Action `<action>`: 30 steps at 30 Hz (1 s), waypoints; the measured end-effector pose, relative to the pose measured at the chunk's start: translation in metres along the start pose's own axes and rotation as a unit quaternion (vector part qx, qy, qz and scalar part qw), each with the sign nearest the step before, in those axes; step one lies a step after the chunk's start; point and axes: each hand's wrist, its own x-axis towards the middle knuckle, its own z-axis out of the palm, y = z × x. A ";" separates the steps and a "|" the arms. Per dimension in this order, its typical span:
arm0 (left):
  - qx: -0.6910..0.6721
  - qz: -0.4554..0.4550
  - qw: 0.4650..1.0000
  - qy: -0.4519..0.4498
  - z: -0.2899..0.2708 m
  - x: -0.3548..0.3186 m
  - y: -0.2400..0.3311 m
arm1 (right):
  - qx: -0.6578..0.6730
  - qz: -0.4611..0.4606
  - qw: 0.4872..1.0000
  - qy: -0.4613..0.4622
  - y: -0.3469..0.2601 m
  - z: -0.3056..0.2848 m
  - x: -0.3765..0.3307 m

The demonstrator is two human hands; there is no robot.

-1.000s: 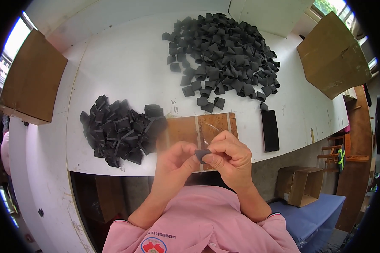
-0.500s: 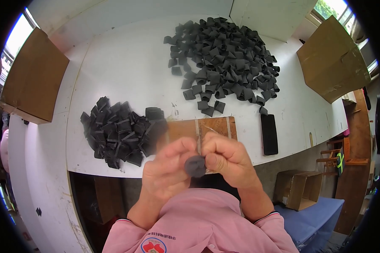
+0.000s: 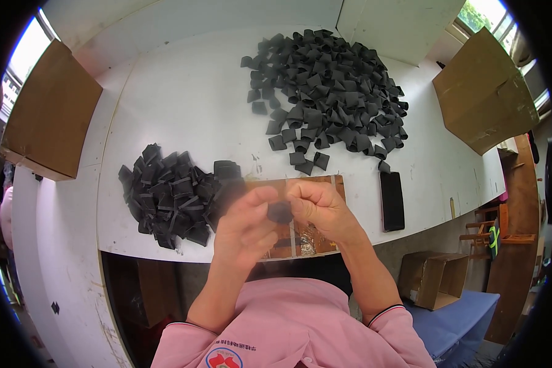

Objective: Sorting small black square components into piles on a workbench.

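In front of my chest, both hands pinch one small dark grey piece of sheet material [image 3: 279, 212], rounded in outline. My left hand [image 3: 244, 222], smeared by motion, has its thumb and forefinger on the piece's left side. The thumb and bent fingers of my right hand [image 3: 322, 210] close on its right edge. Below the hands lies a brown board [image 3: 326, 244] with strips of tape across it. Left of it is a pile of flat dark pieces with paler edge strips [image 3: 168, 199]; a dark blur beside my left hand cannot be made out.
A larger heap of dark tube-like pieces [image 3: 331, 92] spreads over the far side of the white table [image 3: 184, 104]. A black phone [image 3: 392, 201] lies to the right. Cardboard boxes stand at the left [image 3: 52, 110] and right [image 3: 486, 92]; an open carton [image 3: 432, 279] sits below the table's right edge.
Both hands have moved a little away from my body, carrying the dark piece with them. It now shows less of its round face. More of the board's near part is uncovered.
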 end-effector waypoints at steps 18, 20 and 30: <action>0.325 0.180 0.928 0.036 0.012 -0.005 -0.011 | -0.090 -0.043 0.994 -0.049 -0.007 -0.009 0.009; 0.044 0.060 0.996 0.045 0.006 -0.004 -0.004 | -0.125 -0.063 0.989 -0.054 -0.014 -0.007 0.011; 0.259 0.175 0.949 0.041 0.006 0.004 -0.015 | -0.067 -0.022 0.995 -0.074 -0.003 -0.014 0.015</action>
